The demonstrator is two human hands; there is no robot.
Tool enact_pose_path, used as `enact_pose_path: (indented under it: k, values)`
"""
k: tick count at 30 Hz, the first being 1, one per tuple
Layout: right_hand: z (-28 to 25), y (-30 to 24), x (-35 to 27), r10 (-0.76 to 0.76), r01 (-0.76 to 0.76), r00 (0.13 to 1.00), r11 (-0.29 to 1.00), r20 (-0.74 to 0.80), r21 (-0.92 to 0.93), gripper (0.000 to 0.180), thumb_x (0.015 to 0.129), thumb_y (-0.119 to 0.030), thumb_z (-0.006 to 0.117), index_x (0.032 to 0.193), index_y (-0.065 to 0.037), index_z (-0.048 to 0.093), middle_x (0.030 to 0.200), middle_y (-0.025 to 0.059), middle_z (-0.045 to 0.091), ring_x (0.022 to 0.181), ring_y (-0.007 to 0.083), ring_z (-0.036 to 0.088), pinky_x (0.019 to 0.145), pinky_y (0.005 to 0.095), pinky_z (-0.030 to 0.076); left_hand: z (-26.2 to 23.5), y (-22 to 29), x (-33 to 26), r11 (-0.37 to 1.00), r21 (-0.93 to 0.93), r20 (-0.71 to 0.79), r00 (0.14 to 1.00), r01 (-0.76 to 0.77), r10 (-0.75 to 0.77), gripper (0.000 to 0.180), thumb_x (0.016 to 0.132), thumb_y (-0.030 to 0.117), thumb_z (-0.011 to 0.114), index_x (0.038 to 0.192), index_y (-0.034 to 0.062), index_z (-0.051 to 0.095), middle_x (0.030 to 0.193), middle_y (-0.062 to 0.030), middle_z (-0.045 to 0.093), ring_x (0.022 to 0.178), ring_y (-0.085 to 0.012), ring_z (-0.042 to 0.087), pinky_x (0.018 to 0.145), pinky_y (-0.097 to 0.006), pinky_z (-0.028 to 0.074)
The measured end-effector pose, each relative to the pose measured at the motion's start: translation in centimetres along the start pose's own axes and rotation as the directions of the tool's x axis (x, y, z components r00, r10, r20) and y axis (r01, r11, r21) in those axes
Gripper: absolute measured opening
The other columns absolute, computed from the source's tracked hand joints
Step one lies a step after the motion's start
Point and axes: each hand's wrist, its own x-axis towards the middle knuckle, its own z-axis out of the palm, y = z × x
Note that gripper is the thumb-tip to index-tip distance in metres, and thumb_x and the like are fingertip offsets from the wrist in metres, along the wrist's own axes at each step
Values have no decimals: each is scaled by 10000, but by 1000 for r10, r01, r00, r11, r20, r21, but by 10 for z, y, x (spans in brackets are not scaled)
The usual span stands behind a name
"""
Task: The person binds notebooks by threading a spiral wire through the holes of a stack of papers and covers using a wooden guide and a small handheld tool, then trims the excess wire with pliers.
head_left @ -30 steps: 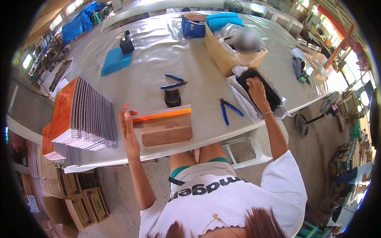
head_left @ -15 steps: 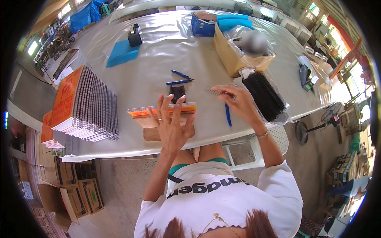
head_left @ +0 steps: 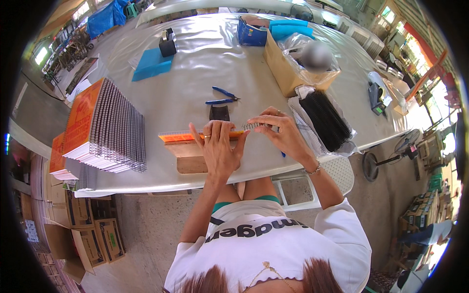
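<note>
While the left hand (head_left: pixel 218 146) lies open, flat on the orange booklet (head_left: pixel 183 136), right hand (head_left: pixel 278 131) fingers pinch the wire coil (head_left: pixel 259 126); misalignment could snag it.

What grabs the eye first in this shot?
Dead centre, the left hand presses flat on an orange-covered booklet lying on a wooden block at the table's near edge, while the right hand holds a wire spiral at the booklet's end. To the left, a big stack of spiral-bound orange booklets dominates. Right of the hands lies a bundle of black spirals.
</note>
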Motion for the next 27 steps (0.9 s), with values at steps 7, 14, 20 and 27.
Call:
enact_pose_path:
  k: [7, 14, 20, 27]
  values:
    - [11, 8, -3, -15, 15, 1000, 978, -3, 208, 217, 891, -52, 718, 1106, -23, 725, 952, 77, 633, 836, 191, 567, 809, 317, 489, -7, 1, 6, 1000, 13, 25, 1000, -18, 17, 290, 822, 388, 784, 978, 189, 640, 943, 16, 567, 1022, -204, 524, 1128, -531, 169]
    - [13, 5, -2, -74, 75, 996, 997, 45, -14, 140, 924, -61, 682, 1050, 0, 676, 933, 97, 630, 849, 209, 565, 820, 330, 474, -9, 0, 5, 998, 32, 47, 998, -54, 52, 253, 863, 405, 741, 999, 211, 653, 938, 28, 544, 1006, -190, 500, 1074, -497, 213]
    - [17, -8, -3, 65, -66, 998, 990, 7, 125, 165, 970, -133, 626, 1086, -15, 618, 955, 101, 619, 818, 261, 578, 834, 356, 457, -11, 0, 6, 997, 46, 84, 995, -64, 60, 235, 902, 368, 693, 1067, 213, 634, 951, 23, 537, 1015, -189, 494, 1050, -493, 223]
    - [22, -7, -5, -96, 92, 995, 985, -20, -148, 104, 981, -103, 596, 965, -1, 594, 918, 130, 620, 807, 311, 584, 738, 349, 481, -18, -3, 10, 993, -25, 140, 983, -118, 120, 245, 916, 326, 672, 1112, 188, 621, 1027, 16, 589, 1045, -198, 526, 1029, -487, 255]
